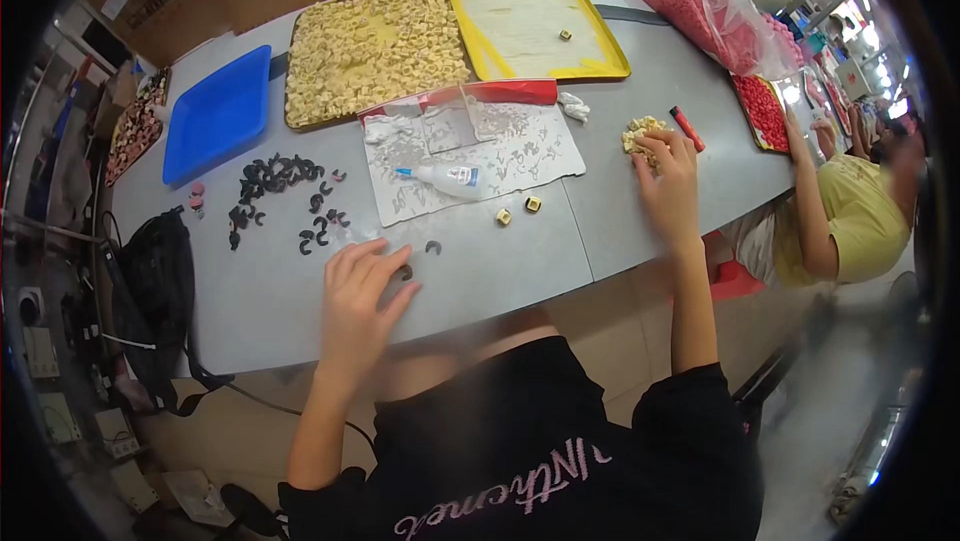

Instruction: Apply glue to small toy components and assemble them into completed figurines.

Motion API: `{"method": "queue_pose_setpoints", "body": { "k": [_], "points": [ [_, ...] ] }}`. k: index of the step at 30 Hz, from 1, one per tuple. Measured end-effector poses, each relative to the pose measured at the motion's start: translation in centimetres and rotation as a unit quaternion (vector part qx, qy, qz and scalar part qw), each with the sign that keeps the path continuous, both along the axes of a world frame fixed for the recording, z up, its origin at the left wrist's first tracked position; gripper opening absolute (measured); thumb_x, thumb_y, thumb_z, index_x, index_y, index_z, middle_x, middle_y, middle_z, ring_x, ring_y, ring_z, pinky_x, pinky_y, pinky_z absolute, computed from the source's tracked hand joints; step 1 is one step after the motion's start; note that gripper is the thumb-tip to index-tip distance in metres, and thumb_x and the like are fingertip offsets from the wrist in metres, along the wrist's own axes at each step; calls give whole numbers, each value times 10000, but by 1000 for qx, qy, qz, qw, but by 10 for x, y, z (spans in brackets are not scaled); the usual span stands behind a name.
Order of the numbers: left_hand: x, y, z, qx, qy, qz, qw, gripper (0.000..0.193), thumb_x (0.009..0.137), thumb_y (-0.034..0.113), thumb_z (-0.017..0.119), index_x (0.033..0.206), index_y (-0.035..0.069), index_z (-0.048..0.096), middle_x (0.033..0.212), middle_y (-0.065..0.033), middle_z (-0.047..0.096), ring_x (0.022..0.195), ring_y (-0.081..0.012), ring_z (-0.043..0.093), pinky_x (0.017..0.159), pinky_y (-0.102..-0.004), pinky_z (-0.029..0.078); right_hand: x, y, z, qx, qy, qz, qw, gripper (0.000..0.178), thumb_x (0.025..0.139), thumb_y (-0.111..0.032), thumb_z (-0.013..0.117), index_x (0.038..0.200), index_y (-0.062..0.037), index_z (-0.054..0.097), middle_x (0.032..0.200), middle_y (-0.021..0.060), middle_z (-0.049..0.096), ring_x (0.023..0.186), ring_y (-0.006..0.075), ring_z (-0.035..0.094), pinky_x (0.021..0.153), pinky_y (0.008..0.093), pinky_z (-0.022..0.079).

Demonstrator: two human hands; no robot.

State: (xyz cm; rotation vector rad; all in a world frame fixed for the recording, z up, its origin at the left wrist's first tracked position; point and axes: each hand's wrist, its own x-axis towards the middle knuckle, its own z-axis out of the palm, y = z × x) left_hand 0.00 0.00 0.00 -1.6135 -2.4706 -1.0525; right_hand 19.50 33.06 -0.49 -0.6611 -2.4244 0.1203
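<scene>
My left hand (360,293) hovers over the near edge of the grey table, open. A small dark curved piece (404,272) lies between its thumb and forefinger, and another C-shaped piece (433,248) sits just beyond. My right hand (670,176) reaches to a small pile of cream pieces (642,128), thumb and forefinger apart; its other fingertips are partly hidden. Between the hands are two cream cube-like pieces with dark trim, one cube (503,218) and a second cube (533,204). Beyond them a glue bottle (450,177) with a blue tip lies on a stained white sheet (540,156).
At the back stand a tray heaped with cream pieces (375,46) and a yellow-rimmed tray (540,16) bearing one cube. Black curved pieces (280,173), a blue tray (218,116) and a black bag (155,286) are left. A red marker (687,129) and a co-worker (850,211) are right.
</scene>
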Motion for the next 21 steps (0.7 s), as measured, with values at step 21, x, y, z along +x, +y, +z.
{"method": "queue_pose_setpoints", "body": {
  "k": [21],
  "points": [
    [-32, -13, 13, -21, -127, -100, 987, 347, 765, -34, 591, 1094, 70, 630, 1080, -78, 626, 1117, -279, 516, 887, -361, 427, -11, 0, -7, 11, 25, 55, 998, 202, 767, 36, 603, 961, -19, 602, 948, 97, 571, 913, 281, 521, 816, 370, 423]
  ]
}}
